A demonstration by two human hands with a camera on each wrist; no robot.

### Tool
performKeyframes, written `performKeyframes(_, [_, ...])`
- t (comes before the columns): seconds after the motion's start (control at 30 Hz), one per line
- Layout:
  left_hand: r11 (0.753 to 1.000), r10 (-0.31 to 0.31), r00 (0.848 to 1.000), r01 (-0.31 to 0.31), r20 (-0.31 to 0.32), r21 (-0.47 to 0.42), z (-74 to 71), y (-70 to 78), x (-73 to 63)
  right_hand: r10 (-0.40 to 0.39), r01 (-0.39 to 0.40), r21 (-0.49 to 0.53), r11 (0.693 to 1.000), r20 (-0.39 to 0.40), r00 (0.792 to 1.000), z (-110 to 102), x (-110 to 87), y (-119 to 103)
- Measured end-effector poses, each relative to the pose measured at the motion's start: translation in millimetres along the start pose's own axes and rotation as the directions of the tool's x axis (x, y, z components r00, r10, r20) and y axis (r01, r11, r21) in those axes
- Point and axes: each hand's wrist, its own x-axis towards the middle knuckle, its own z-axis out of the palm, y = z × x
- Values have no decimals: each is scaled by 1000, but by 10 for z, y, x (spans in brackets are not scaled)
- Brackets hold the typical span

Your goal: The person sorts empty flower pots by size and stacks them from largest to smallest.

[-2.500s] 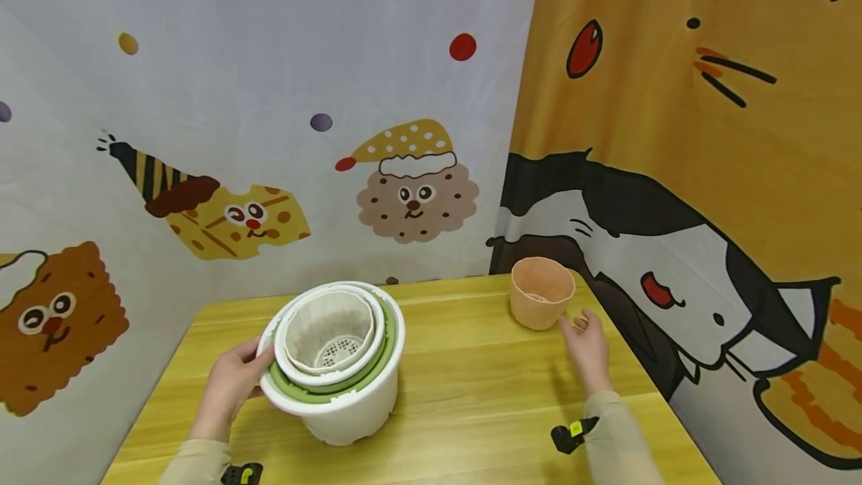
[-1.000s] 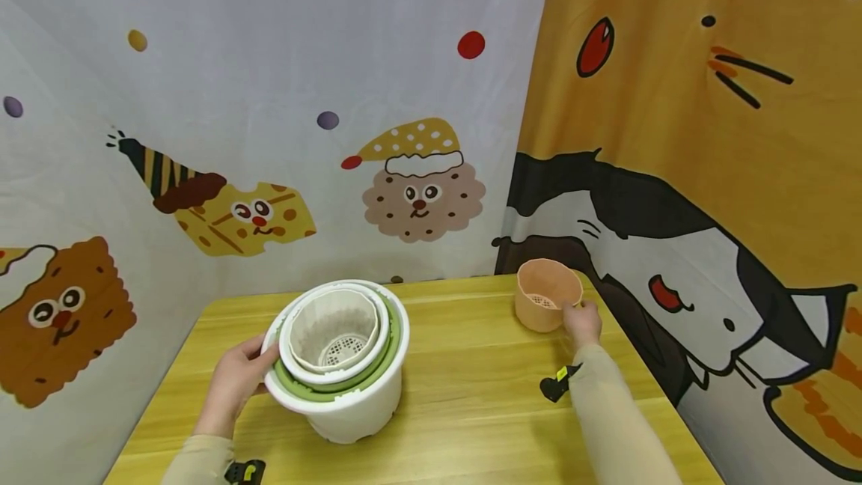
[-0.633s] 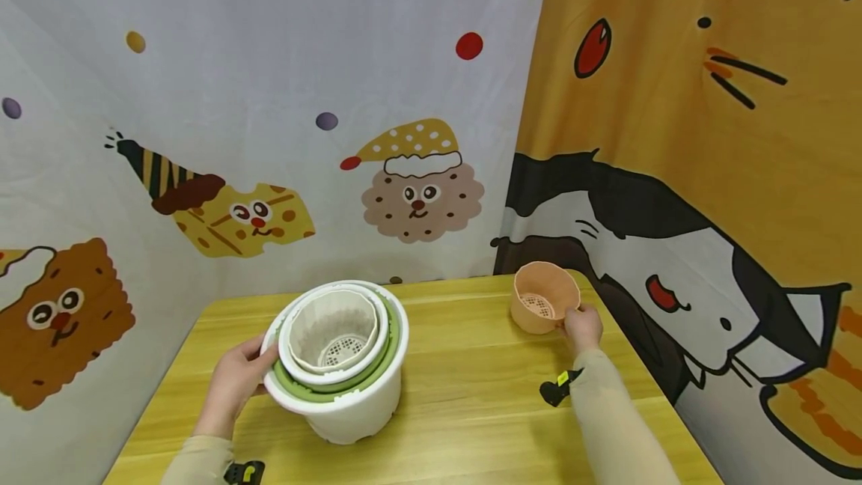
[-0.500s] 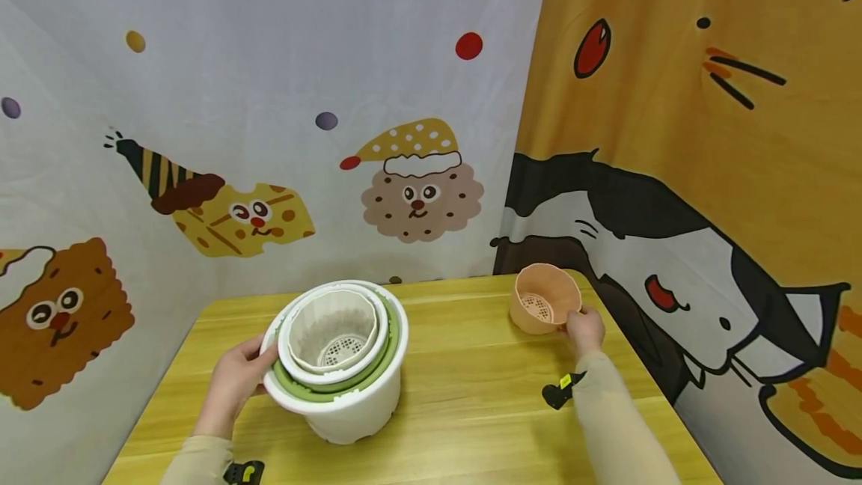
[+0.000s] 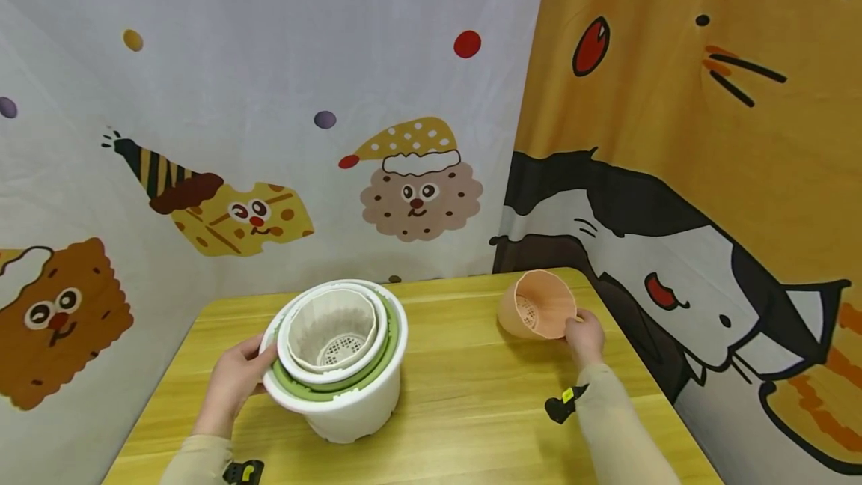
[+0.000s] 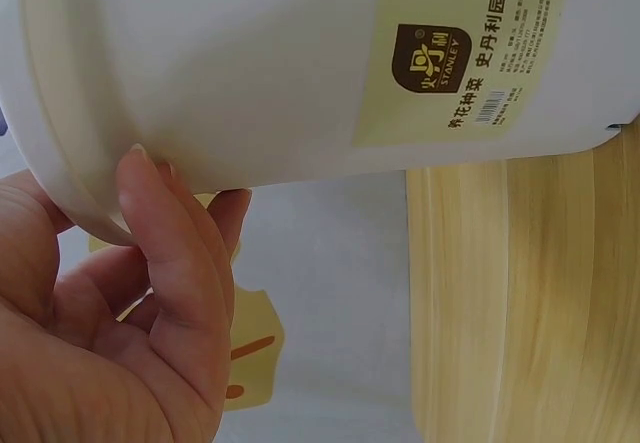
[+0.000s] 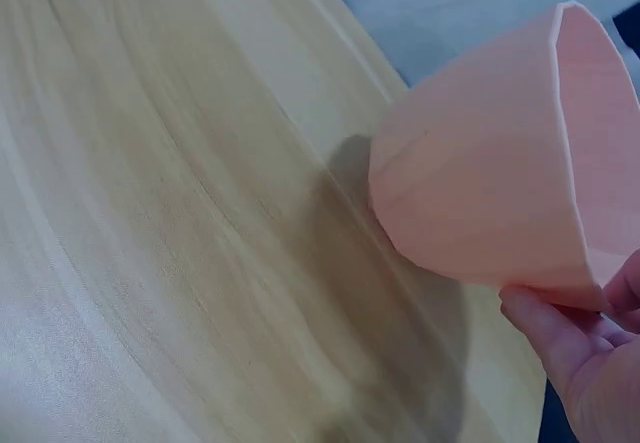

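Observation:
A big white flower pot (image 5: 364,410) stands at the left of the table, a label on its side in the left wrist view. Nested inside it are a green pot (image 5: 389,354), a smaller white pot (image 5: 286,346) and a cream pot (image 5: 316,320) with a holed bottom. My left hand (image 5: 236,376) grips the big pot's rim at its left side, thumb on top and fingers below. At the far right, my right hand (image 5: 586,335) pinches the rim of a peach-coloured flower pot (image 7: 480,163). That pot is tilted, its mouth turned toward the right hand.
The wooden table (image 5: 458,403) has a patterned curtain (image 5: 404,36) behind it and another curtain (image 5: 673,133) along its right edge. Black wrist straps (image 5: 244,472) sit on both sleeves.
My right hand reached the peach pot and took its rim. The pot has since tipped over to the left, its mouth turning right. My left hand stays on the white pot's rim.

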Motion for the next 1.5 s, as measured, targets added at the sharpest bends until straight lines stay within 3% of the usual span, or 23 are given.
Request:
performKeyframes(0.17, [1000, 2, 1000, -2, -3, 11, -2, -10, -3, -52, 58, -51, 997, 103, 993, 52, -54, -128])
performKeyframes(0.53, [1000, -4, 1000, 4, 4, -5, -6, -2, -5, -193, 184, 58, 981, 293, 936, 283, -330, -638])
performKeyframes(0.93, [1000, -12, 1000, 12, 4, -2, -11, 23, -29, -276, 239, 140, 961, 382, 882, 564, -762, -1212])
performKeyframes(1.27, [1000, -10, 1000, 10, 7, -12, -7, 27, -34, -334, 254, 234, 938, 428, 840, 775, -1036, -1531])
performKeyframes(1.5, [1000, -11, 1000, 11, 5, 6, -3, 24, -34, -365, 282, 245, 928, 433, 824, 921, -1215, -1686])
